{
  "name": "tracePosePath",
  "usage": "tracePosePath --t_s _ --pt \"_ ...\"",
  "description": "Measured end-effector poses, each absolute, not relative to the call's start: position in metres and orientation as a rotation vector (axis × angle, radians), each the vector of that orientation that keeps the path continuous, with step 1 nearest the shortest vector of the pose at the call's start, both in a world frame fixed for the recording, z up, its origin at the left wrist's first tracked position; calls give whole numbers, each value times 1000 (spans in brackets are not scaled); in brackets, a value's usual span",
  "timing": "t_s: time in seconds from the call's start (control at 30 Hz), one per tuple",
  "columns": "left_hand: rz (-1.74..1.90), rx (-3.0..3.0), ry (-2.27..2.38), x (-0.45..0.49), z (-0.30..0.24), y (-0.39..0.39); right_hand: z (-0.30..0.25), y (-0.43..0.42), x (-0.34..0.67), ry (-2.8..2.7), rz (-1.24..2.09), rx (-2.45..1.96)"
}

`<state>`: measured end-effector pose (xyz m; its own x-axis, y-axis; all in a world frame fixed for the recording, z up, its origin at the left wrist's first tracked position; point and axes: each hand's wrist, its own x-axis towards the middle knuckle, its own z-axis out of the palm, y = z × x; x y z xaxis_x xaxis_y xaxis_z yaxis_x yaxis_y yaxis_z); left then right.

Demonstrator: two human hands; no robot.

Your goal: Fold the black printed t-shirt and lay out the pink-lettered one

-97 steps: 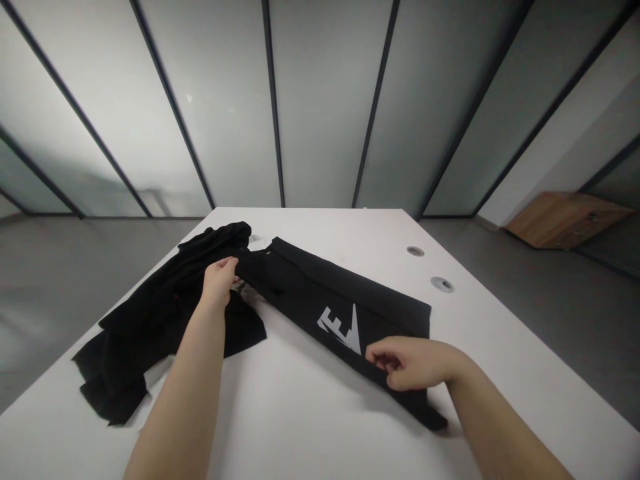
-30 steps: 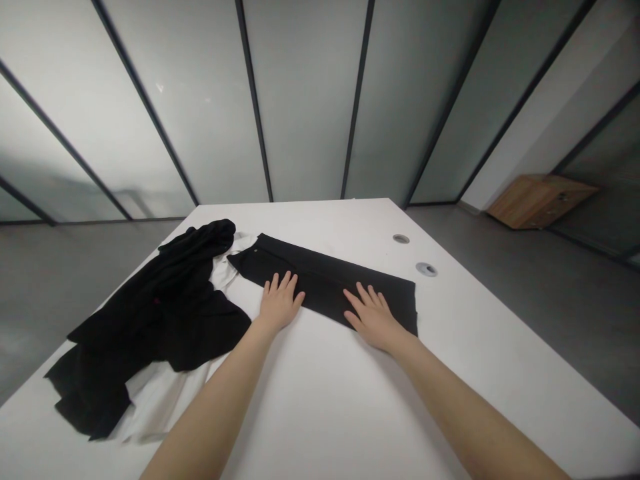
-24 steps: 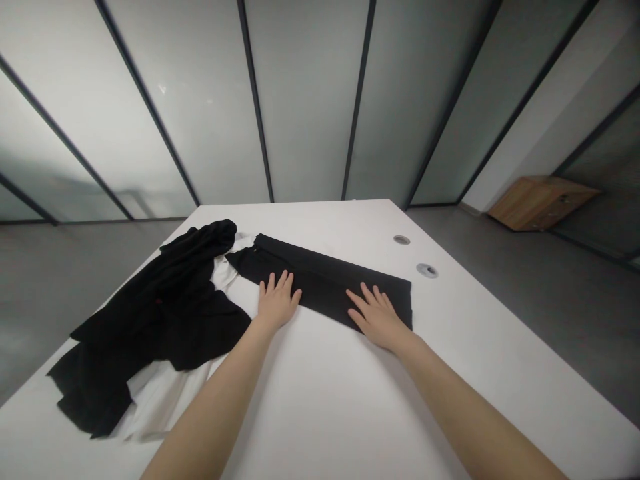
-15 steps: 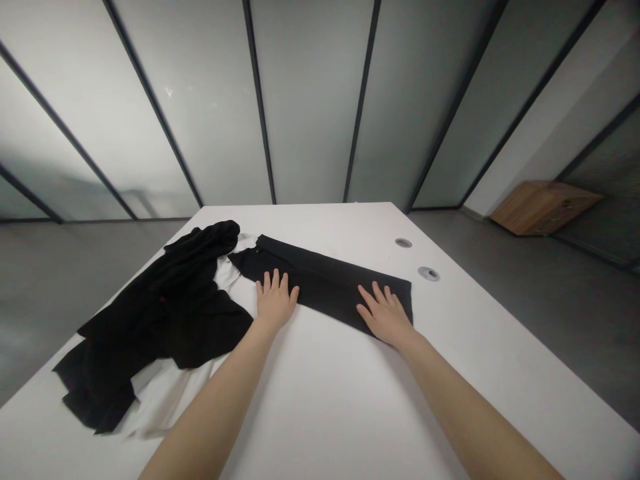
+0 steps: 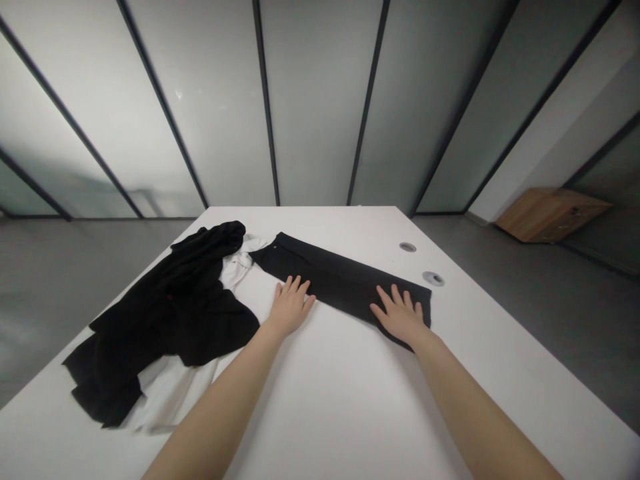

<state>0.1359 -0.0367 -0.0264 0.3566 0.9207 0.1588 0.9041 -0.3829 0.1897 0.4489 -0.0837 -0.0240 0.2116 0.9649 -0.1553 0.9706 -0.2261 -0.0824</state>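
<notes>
A folded black garment [image 5: 340, 277] lies as a long narrow strip across the white table [image 5: 350, 400], running from back left to front right. My left hand [image 5: 290, 308] rests flat with fingers spread at the strip's near edge, toward its left part. My right hand [image 5: 403, 315] lies flat and open on the strip's right end. Neither hand grips anything.
A heap of black clothing [image 5: 165, 313] with a white garment [image 5: 240, 267] under it covers the table's left side. Two round cable holes [image 5: 433, 278] sit at the table's right. A glass partition wall stands behind, and a wooden cabinet [image 5: 550, 213] is at the far right.
The garment with its white print showing was folded over into a plain black strip. Both hands went from pinching the cloth to lying flat on it, and have slid rightward along the strip.
</notes>
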Motion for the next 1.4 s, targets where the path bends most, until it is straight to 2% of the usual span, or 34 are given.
tracePosePath --t_s 0.33,0.57,0.73,0.83,1.07,1.3,1.4 --pt "484 2321 2004 131 -28 -29 28 -113 442 2068 -402 2212" --pt "466 2269 2201 131 -23 -28 44 -113 433 2211 -647 2118" --pt "536 2443 1981 143 -16 -38 31 -107 429 2645 -736 1875" --pt "456 2558 1802 153 -15 -47 23 -106 424 2643 -832 1838" --pt "276 2541 1804 165 -8 -59 21 -116 404 2483 -1178 1805" --pt "161 2486 1767 190 -17 -78 20 -130 384 2128 -1932 1516" --pt "126 2479 1752 194 -29 -78 16 -131 379 2276 -1909 1478"
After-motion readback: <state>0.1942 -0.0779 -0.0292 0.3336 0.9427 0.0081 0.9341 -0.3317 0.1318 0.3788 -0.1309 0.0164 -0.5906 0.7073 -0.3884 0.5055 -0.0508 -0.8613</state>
